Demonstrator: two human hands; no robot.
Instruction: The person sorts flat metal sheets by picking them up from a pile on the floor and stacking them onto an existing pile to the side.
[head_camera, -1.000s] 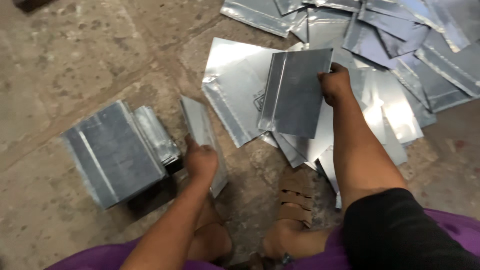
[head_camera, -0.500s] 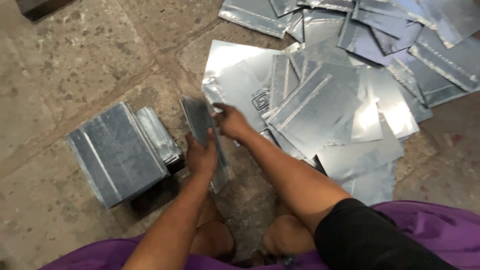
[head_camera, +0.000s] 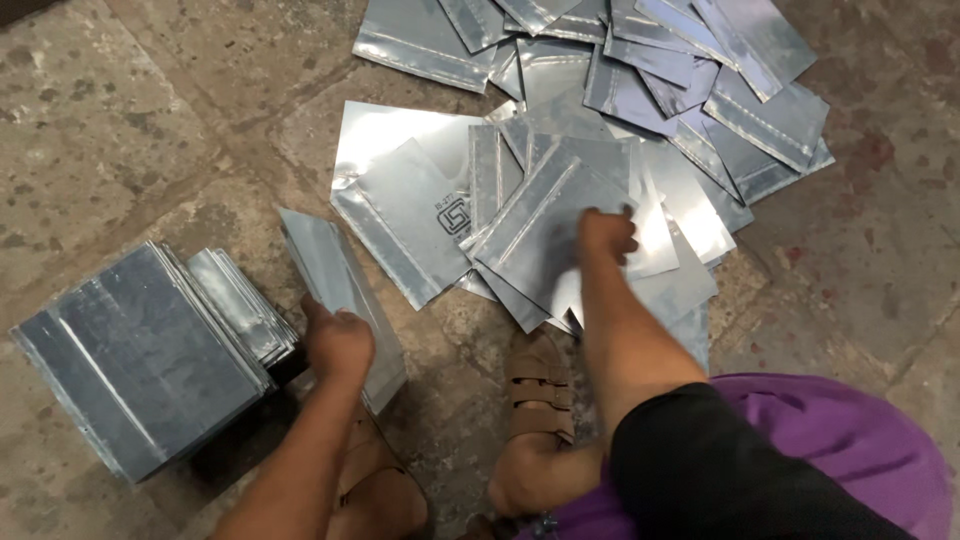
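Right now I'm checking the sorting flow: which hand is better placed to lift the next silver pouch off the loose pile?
Right. The right hand already rests on the loose pile of silver pouches, while the left hand is occupied holding a small bundle of pouches beside the neat stack.

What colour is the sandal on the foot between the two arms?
Brown, with woven straps: the sandal shows best in the head view.

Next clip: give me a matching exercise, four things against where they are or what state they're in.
1. left hand
2. right hand
3. neat stack of pouches
4. brown sandal

a. squared up on the stone floor at far left
b. holds a few silver pouches upright
c. worn on a foot between the arms
d. rests on the loose pile of pouches

Pairs: 1-b, 2-d, 3-a, 4-c
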